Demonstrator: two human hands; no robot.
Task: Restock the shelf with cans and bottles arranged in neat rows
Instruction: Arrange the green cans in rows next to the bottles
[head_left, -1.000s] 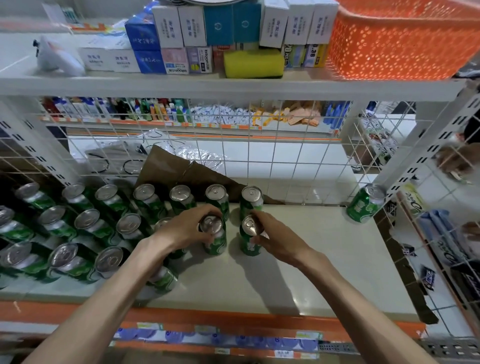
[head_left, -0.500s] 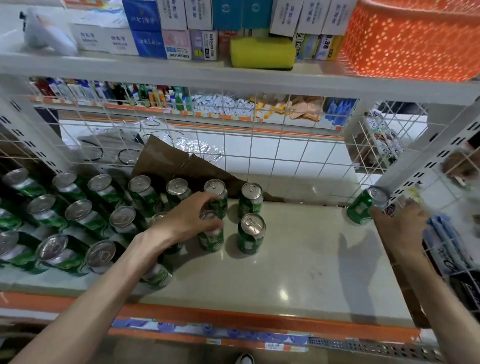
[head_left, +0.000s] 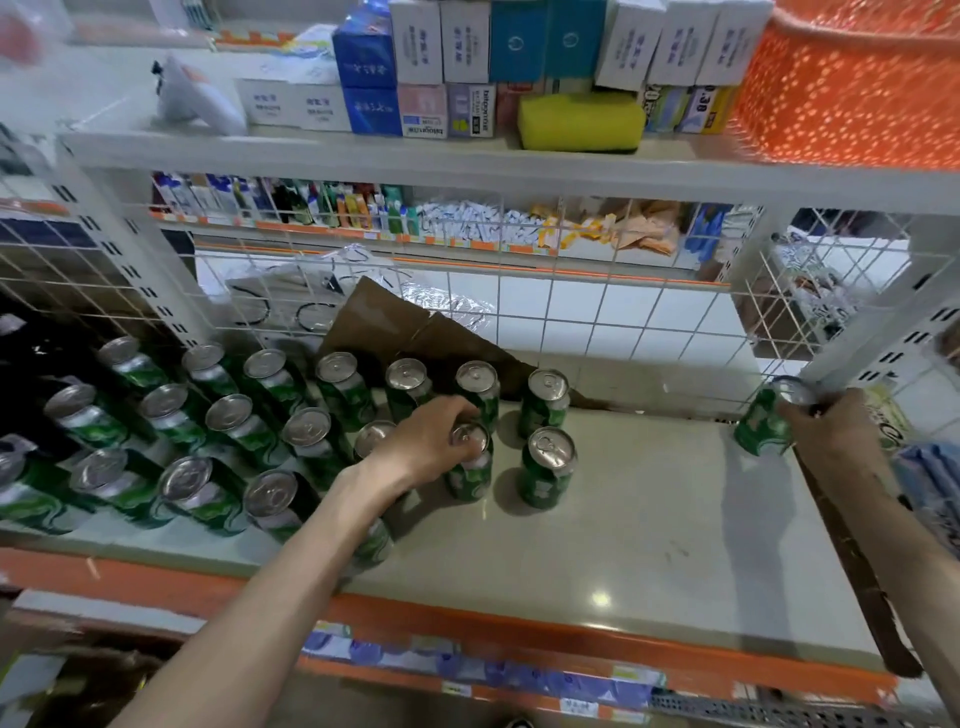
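Our right hand (head_left: 831, 434) has left the rows and now grips the stray can (head_left: 761, 428) at the back right corner of the shelf (head_left: 675, 545). Our left hand (head_left: 426, 447) stays curled over a second-row can (head_left: 470, 470). The stray probably joins that row next.

a shop: stocked metal shelf (head_left: 649, 525) (orange price-tag edge), rows of green cans (head_left: 291, 431), boxed goods (head_left: 415, 41) above.

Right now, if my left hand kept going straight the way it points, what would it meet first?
Your left hand grips a can. Beyond it, most likely the back row's end can, though depth is unclear.
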